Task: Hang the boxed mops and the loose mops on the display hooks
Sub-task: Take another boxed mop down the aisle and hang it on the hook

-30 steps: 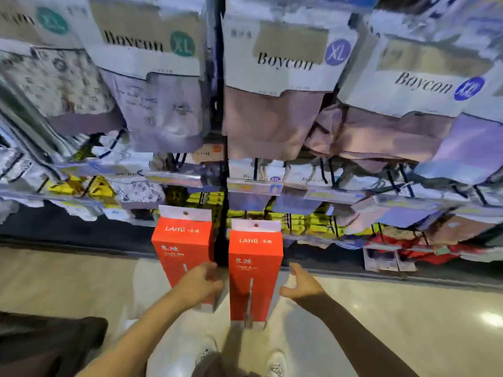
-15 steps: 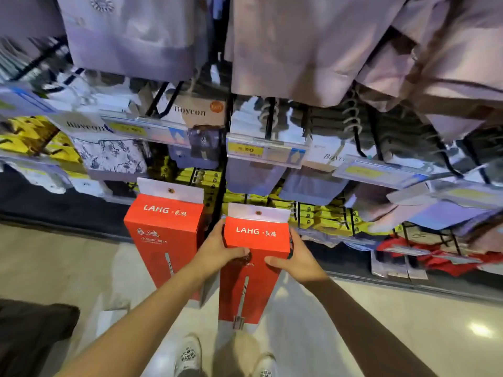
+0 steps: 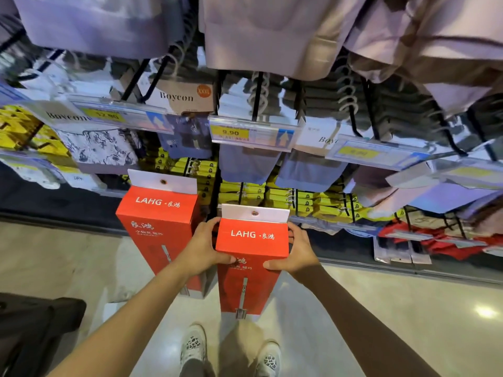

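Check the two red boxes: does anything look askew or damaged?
No damage shows. The left box tilts, its bottom swung toward the right box, which the left hand and right hand grip by its top. Whether either box's hang hole sits on a hook can't be told.

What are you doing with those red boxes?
A person is stocking a shop display. Both hands, left hand and right hand, grip the top of a red boxed mop, with its white hang tab pointing up. A second red boxed mop stands beside it to the left. Whether either is on a hook cannot be told.
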`<state>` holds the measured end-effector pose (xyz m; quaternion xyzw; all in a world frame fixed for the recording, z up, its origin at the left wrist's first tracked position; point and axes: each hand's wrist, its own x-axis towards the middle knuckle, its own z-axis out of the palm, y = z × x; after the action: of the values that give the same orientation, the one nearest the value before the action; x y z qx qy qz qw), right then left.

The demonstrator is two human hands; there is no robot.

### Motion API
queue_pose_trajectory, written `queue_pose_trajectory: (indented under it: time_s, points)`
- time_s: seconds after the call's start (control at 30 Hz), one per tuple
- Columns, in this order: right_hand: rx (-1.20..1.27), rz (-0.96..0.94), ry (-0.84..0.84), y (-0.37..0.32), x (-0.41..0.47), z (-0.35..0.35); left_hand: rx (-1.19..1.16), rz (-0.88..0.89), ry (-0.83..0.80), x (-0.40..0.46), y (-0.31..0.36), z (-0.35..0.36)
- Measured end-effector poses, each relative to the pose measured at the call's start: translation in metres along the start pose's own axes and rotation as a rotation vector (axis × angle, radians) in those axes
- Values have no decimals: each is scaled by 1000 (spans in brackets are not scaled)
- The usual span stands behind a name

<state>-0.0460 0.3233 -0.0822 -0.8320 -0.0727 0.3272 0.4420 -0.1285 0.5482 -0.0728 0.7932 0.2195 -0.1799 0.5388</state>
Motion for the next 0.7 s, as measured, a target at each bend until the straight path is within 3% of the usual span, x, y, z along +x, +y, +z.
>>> queue_pose_trajectory:
  time_s: [0.27, 0.47, 0.7]
  points:
    - [254, 32, -73, 11, -14, -9, 63, 16, -38, -7, -6, 3]
    - [221, 16, -73, 20, -31, -11, 127, 32, -18, -22, -7, 9]
    - [21, 37, 62, 22, -81, -16, 320, 138, -33, -47, 4, 22]
